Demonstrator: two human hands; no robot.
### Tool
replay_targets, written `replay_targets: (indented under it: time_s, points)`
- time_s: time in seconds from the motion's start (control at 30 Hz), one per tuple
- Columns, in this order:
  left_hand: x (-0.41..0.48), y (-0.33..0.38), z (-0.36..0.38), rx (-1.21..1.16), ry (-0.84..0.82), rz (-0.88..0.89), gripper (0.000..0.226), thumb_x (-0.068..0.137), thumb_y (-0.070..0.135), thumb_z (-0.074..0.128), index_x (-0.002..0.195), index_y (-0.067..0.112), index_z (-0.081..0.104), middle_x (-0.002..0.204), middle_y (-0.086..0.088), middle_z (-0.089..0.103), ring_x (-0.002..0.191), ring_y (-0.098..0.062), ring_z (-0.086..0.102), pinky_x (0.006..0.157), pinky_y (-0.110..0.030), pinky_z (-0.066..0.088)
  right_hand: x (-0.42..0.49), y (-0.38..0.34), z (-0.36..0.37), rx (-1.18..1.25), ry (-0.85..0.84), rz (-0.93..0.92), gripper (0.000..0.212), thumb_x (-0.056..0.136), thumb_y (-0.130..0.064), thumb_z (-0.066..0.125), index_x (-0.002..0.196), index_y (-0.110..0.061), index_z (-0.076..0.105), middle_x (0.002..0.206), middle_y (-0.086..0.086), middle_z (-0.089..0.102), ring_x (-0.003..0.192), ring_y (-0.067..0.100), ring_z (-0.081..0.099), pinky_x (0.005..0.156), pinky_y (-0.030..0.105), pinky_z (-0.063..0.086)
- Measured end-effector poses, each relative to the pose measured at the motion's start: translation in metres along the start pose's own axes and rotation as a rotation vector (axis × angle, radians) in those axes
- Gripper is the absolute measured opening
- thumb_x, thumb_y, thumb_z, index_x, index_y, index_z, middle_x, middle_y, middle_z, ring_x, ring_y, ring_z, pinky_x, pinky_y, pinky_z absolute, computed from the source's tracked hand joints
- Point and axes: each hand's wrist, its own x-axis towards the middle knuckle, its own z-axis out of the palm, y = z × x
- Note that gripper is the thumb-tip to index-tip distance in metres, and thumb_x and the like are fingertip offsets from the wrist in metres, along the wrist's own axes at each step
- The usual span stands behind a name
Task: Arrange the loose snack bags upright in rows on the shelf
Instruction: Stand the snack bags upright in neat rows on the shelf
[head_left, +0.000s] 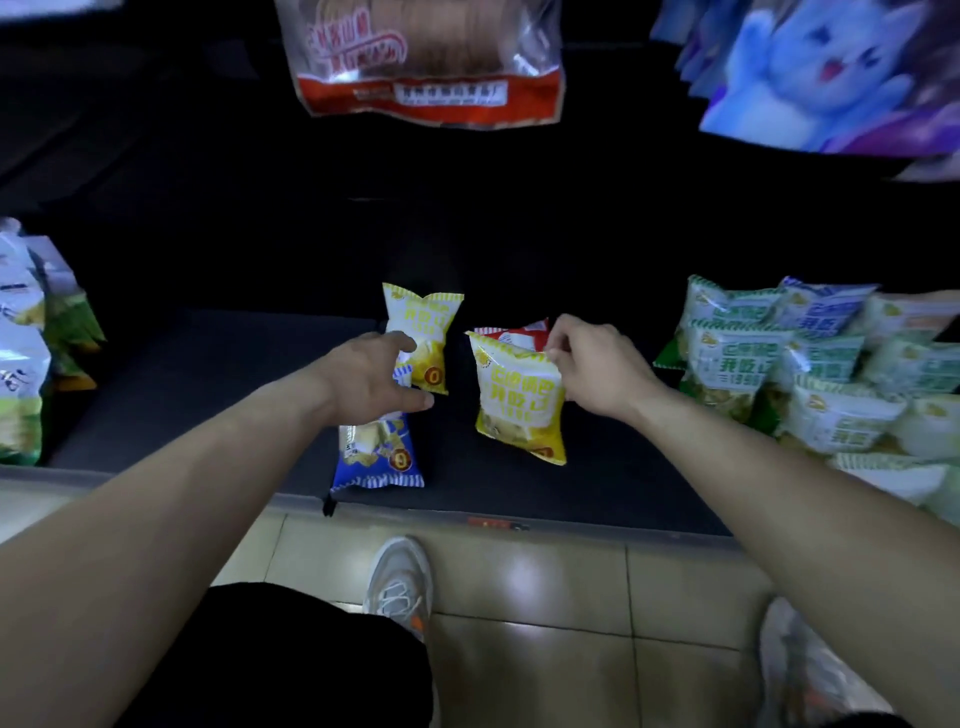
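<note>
So the front yellow bag (519, 405) was upright-ish near the middle of the dark shelf (208, 389), tipped a bit, with the person's right hand (592, 364) pinching its top corner, fingers (558, 356) clamped on the crimped edge. A red bag (519, 330) stood right behind it, touching or close to it. Just to the left, the back yellow bag (423, 332) stood further in, and the left hand (363, 376) had it by the lower side, thumb under and fingers curled over, so it was holding that one too as far as anyone could tell. A blue bag (376, 452) lay flat at the shelf's front edge, partly under that wrist.

Looked like the standing-up step was in progress: two yellows being squared into rows, nowhere near done. Next move probably called for setting the front yellow straight against the red one, letting go gently so it didn't flop, then lifting the blue bag upright in front of the back yellow.

Off to the right, a heap of green and white bags (753, 364) sat loosely piled on the same shelf, well apart from the hands. Below was tiled floor (519, 597) and a grey shoe (400, 582)
</note>
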Motion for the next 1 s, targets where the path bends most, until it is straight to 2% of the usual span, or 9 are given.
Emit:
replay_targets:
  time_s: [0.23,0.33,0.43,0.57,0.63,0.77,0.83,0.9,1.0]
  points:
    - [-0.013,0.077,0.003,-0.130,0.060,0.209,0.091,0.075,0.048,0.080,0.150,0.025,0.034,0.146,0.005,0.045,0.131,-0.017,0.047,0.098,-0.025,0.039,-0.073,0.021,-0.081,-0.150,0.002,-0.039,0.008,0.103,-0.028,0.049,0.097,-0.025,0.053,0.072,-0.002,0.055,0.063,0.018,0.053,0.052,0.032,0.034]
    - [-0.020,0.118,0.013,-0.165,0.002,0.322,0.093,0.067,0.051,0.085,0.145,0.030,0.039,0.138,0.012,0.050,0.125,-0.010,0.049,0.096,-0.023,0.040,-0.098,0.027,-0.100,-0.128,-0.009,-0.057,0.008,0.103,-0.027,0.049,0.097,-0.025,0.053,0.078,-0.002,0.058,0.062,0.015,0.052,0.054,0.034,0.037]
    - [-0.025,0.158,0.029,-0.140,-0.049,0.427,0.088,0.065,0.048,0.087,0.141,0.031,0.046,0.128,0.015,0.055,0.114,-0.003,0.053,0.093,-0.017,0.041,-0.110,0.031,-0.109,-0.090,0.011,-0.081,0.006,0.102,-0.029,0.051,0.096,-0.027,0.053,0.087,-0.001,0.061,0.070,0.014,0.056,0.062,0.040,0.048]
    - [-0.020,0.195,0.047,-0.044,-0.065,0.472,0.082,0.061,0.054,0.086,0.133,0.034,0.052,0.121,0.016,0.058,0.111,-0.007,0.056,0.098,-0.029,0.047,-0.123,0.044,-0.117,-0.043,0.038,-0.095,0.006,0.103,-0.027,0.051,0.098,-0.024,0.053,0.079,-0.002,0.055,0.062,0.011,0.050,0.056,0.038,0.042]
    - [-0.013,0.206,0.052,0.008,-0.093,0.469,0.083,0.057,0.056,0.087,0.130,0.036,0.053,0.116,0.015,0.062,0.105,-0.008,0.059,0.094,-0.033,0.050,-0.129,0.057,-0.122,-0.023,0.041,-0.083,0.007,0.103,-0.026,0.050,0.097,-0.023,0.052,0.077,-0.003,0.053,0.060,0.013,0.049,0.054,0.037,0.039]
    - [0.002,0.232,0.063,0.042,-0.098,0.485,0.079,0.058,0.054,0.088,0.127,0.036,0.054,0.110,0.013,0.064,0.092,-0.008,0.061,0.082,-0.030,0.053,-0.139,0.090,-0.131,0.032,0.047,-0.063,0.007,0.103,-0.029,0.050,0.100,-0.024,0.054,0.091,0.001,0.061,0.075,0.021,0.059,0.068,0.047,0.052]
    - [0.011,0.241,0.072,0.069,-0.073,0.466,0.080,0.060,0.057,0.085,0.129,0.036,0.052,0.112,0.012,0.063,0.091,-0.008,0.060,0.078,-0.029,0.052,-0.142,0.112,-0.142,0.022,0.073,-0.054,0.016,0.103,-0.036,0.049,0.113,-0.024,0.054,0.109,0.002,0.065,0.088,0.020,0.063,0.075,0.042,0.053]
    - [0.023,0.247,0.083,0.122,-0.051,0.433,0.083,0.060,0.061,0.083,0.131,0.037,0.049,0.114,0.010,0.063,0.092,-0.012,0.061,0.080,-0.034,0.054,-0.146,0.140,-0.158,0.028,0.090,0.029,0.036,0.103,-0.043,0.046,0.133,-0.024,0.046,0.125,-0.003,0.060,0.097,0.018,0.062,0.081,0.038,0.052]
    - [0.044,0.252,0.096,0.215,-0.041,0.377,0.084,0.061,0.059,0.083,0.133,0.037,0.047,0.109,0.004,0.064,0.089,-0.015,0.062,0.075,-0.036,0.055,-0.155,0.197,-0.174,0.014,0.124,0.218,0.042,0.103,-0.042,0.046,0.139,-0.021,0.043,0.124,-0.004,0.055,0.083,0.014,0.060,0.074,0.038,0.047]
